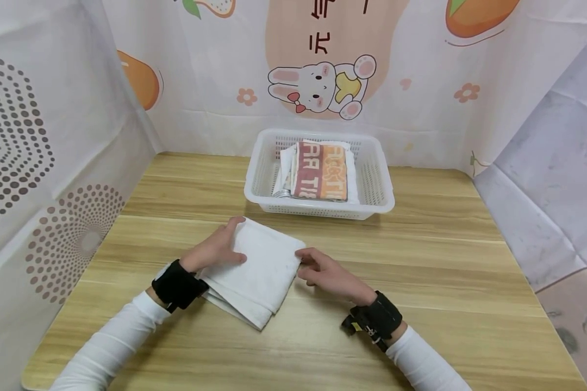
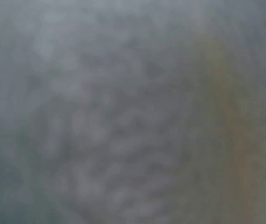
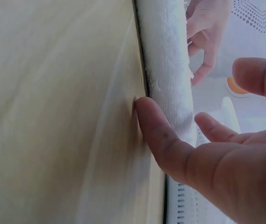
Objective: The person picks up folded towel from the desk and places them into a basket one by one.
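A folded white towel (image 1: 266,260) lies on the wooden table in the head view, its layers showing along the near side. My left hand (image 1: 220,248) rests on its left part, thumb on the top face and forefinger reaching to the far corner. At the towel's right corner is my right hand (image 1: 328,272), fingers loosely bent and fingertips right by the edge. In the right wrist view, the towel's thick fuzzy edge (image 3: 163,60) stands beside the right fingers (image 3: 158,133), one fingertip down near the tabletop. The left wrist view is only a grey blur.
Behind the towel stands a white plastic basket (image 1: 328,209) holding folded cloths, the top one a red and orange patterned cloth (image 1: 320,171). Printed curtains (image 1: 210,130) hang along the back and sides of the wooden table (image 1: 420,244).
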Demonstrator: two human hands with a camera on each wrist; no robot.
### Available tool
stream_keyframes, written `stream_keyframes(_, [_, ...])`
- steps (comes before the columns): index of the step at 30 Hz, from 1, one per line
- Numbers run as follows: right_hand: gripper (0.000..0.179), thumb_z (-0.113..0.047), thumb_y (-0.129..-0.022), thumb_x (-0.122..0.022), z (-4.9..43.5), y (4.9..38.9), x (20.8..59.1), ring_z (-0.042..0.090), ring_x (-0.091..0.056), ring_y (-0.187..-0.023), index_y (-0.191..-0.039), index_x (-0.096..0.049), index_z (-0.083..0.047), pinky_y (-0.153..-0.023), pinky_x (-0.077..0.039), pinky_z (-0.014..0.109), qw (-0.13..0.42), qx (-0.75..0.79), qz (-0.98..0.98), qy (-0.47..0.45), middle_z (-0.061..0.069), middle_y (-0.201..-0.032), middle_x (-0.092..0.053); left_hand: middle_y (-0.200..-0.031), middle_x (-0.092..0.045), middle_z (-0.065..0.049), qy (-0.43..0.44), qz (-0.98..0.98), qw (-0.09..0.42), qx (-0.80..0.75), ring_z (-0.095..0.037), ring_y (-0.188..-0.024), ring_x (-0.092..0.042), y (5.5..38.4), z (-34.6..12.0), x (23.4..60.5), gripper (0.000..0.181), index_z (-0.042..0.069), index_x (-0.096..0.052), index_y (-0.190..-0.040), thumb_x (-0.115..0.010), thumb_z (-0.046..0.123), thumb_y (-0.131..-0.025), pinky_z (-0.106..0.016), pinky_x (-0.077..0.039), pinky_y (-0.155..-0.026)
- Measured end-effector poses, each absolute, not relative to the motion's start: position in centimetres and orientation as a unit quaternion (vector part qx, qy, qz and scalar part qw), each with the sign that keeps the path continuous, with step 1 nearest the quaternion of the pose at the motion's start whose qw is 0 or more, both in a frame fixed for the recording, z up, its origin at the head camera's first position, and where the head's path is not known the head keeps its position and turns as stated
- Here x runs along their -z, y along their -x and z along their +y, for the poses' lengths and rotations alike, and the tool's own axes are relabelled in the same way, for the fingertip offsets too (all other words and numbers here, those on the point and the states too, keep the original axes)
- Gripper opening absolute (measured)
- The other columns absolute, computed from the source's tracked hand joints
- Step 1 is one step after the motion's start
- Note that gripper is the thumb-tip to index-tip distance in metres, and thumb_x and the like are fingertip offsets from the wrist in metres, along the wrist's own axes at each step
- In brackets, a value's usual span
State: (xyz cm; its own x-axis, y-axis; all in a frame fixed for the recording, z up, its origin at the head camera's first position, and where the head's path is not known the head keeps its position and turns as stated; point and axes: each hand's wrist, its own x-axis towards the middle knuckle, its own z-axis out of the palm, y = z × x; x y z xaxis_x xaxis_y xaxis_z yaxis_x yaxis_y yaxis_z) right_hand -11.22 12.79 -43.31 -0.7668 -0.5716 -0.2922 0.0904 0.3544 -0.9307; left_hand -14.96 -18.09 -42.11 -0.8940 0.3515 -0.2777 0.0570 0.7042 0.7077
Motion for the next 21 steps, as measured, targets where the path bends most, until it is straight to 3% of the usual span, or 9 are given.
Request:
stream_keyframes(6, [0.051, -0.018, -0.102, -0.055, 12.6, 11.2, 43.6, 0.028, -0.052, -0.122, -0.146, -0.039, 0.001, -0.091, -0.052, 0.041, 0.318, 0.573, 0.741, 0.142, 0.021, -0.144, -0.044, -0.14, -0.043, -0.034, -0.116, 0.899, 0.204, -0.371, -0.041, -0.126, -0.043, 15.0, -17.9, 42.3, 0.091, 0.004, -0.018, -0.153, -0.076, 0.006, -0.083, -0.056, -0.034, -0.106])
stream_keyframes(11, [0.051, -0.018, -0.101, -0.057, 12.4, 11.2, 43.7, 0.027, -0.052, -0.12, -0.147, -0.039, -0.005, -0.089, -0.054, 0.043, 0.34, 0.6, 0.714, 0.12, 0.02, -0.139, -0.046, -0.149, -0.032, -0.034, -0.117, 0.898, 0.207, -0.369, -0.045, -0.136, -0.034, 15.1, -17.6, 42.5, 0.094, 0.003, -0.015, -0.154, -0.075, 0.005, -0.082, -0.06, -0.028, -0.11])
stream_keyframes(16, [0.059, -0.015, -0.098, -0.061, 12.0, 11.2, 43.8, 0.03, -0.048, -0.124, -0.152, -0.037, -0.014, -0.088, -0.055, 0.046, 0.356, 0.623, 0.686, 0.121, 0.018, -0.146, -0.038, -0.152, -0.026, -0.036, -0.13, 0.894, 0.202, -0.379, -0.046, -0.14, -0.029, 15.1, -17.3, 42.6, 0.097, 0.0, -0.011, -0.154, -0.073, 0.001, -0.081, -0.06, -0.024, -0.113])
stream_keyframes(21, [0.068, -0.014, -0.097, -0.063, 11.3, 10.9, 43.9, 0.03, -0.046, -0.126, -0.156, -0.031, -0.019, -0.09, -0.054, 0.046, 0.378, 0.635, 0.661, 0.131, 0.018, -0.149, -0.034, -0.146, -0.027, -0.037, -0.12, 0.891, 0.21, -0.385, -0.044, -0.132, -0.034, 15.0, -17.1, 42.7, 0.1, 0.003, -0.008, -0.155, -0.074, 0.001, -0.08, -0.059, -0.031, -0.108])
